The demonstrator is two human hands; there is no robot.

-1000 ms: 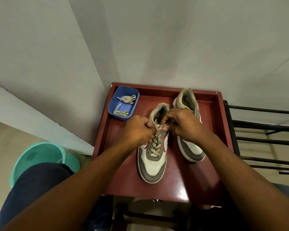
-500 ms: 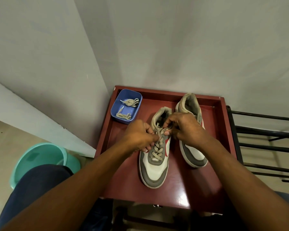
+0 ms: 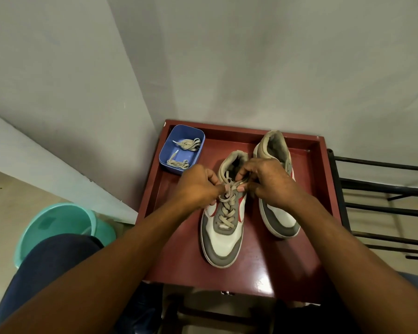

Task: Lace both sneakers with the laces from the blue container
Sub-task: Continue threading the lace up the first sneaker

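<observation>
Two grey, white and red sneakers stand toe-toward-me on a dark red table [image 3: 176,256]. The left sneaker [image 3: 221,239] has a beige lace [image 3: 227,210] crossed up most of its eyelets. My left hand [image 3: 196,186] pinches one lace end at the top of the tongue. My right hand [image 3: 263,182] pinches the other end beside it and covers the middle of the right sneaker [image 3: 279,220], whose eyelets are hidden. A blue container [image 3: 165,150] at the table's back left corner holds a coiled beige lace [image 3: 187,144].
The table sits in a grey wall corner and has a raised rim at the back and right. A teal bucket [image 3: 58,225] stands on the floor to the left by my knee. A black metal rack [image 3: 381,189] stands right of the table.
The view has tilted so the table sits lower in frame. Both hands stay at the top of the left sneaker's lacing, working the lace ends.
</observation>
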